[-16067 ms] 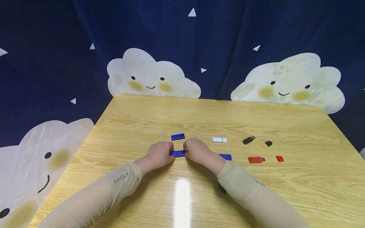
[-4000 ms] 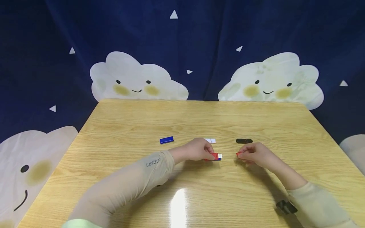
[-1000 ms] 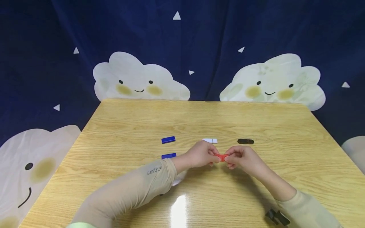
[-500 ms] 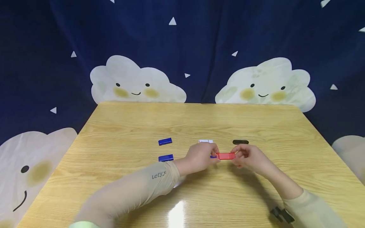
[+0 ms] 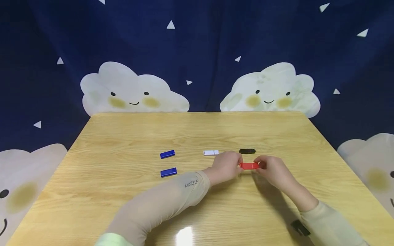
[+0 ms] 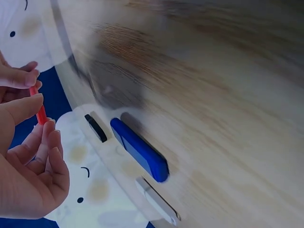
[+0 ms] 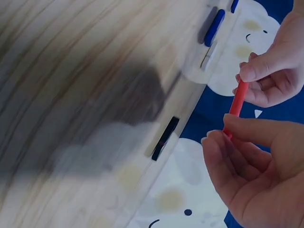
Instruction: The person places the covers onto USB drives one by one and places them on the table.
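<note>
Both hands hold a red USB stick (image 5: 249,166) between them, raised over the table, with its cap on and no metal plug showing. My left hand (image 5: 226,166) pinches the stick's left end. The right hand (image 5: 275,171) pinches its right end, thumb against fingers in the right wrist view. Just behind lies a capped black USB stick (image 5: 247,151). Left of that is a white USB stick (image 5: 210,152). A blue USB stick (image 6: 140,149) shows in the left wrist view; my left hand appears to cover it in the head view.
Farther left on the wooden table (image 5: 129,136) lie two blue USB sticks, a rear one (image 5: 167,154) and a front one (image 5: 168,172). A dark blue curtain (image 5: 203,41) with cloud prints hangs behind the table. A black device (image 5: 300,228) sits at the right sleeve.
Earlier the black and red sticks lay uncapped. Four seconds ago the black one was capped and the red cap was apart in the right hand; now the cap is on the red stick.
</note>
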Motion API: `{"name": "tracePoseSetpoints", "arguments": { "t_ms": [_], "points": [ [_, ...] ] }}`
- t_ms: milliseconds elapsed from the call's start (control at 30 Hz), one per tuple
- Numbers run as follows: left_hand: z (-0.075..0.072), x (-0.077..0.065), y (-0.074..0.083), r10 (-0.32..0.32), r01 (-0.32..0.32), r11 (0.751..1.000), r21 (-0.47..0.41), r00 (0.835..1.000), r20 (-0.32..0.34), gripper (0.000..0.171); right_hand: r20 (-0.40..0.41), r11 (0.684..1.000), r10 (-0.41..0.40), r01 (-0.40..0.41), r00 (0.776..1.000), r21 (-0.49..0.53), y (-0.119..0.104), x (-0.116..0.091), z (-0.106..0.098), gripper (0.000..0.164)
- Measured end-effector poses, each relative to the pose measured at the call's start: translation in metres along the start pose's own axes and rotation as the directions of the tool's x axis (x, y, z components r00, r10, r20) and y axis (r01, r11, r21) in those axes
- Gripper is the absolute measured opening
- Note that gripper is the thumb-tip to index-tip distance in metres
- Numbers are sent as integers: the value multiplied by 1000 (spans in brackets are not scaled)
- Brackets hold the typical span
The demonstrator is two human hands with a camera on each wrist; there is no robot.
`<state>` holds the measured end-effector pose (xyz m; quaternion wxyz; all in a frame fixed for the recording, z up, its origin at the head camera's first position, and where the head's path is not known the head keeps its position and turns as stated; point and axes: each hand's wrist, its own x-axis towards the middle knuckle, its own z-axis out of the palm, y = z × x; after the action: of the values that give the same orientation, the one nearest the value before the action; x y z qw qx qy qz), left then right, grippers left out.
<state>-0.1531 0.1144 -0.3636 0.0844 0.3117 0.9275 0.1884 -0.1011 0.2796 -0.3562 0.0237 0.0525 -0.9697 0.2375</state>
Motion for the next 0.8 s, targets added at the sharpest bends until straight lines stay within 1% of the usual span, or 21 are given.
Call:
{"name": "tracePoseSetpoints", "arguments": {
  "t_ms": [233,400,567,667,800],
  "points": [
    [8,16,9,6,-7,999,53,1000,19,14,6,998,21,-20,1000,-67,9,1,2,15],
    [14,23,8,12,-14,991,130,1000,15,14,12,992,12,-10,1000,-130,14,6,5,13],
    [18,29,9,20,-23,986,163,1000,20,15,19,985,8,-5,1000,-172,20,12,9,10],
    [21,34,11,9,-15,983,184,999,31,17,17,981,-5,8,1000,-195,23,14,10,9],
    [26,42,15,-28,15,978,207,998,58,17,17,976,-17,20,1000,-215,28,15,10,8]
  ]
}}
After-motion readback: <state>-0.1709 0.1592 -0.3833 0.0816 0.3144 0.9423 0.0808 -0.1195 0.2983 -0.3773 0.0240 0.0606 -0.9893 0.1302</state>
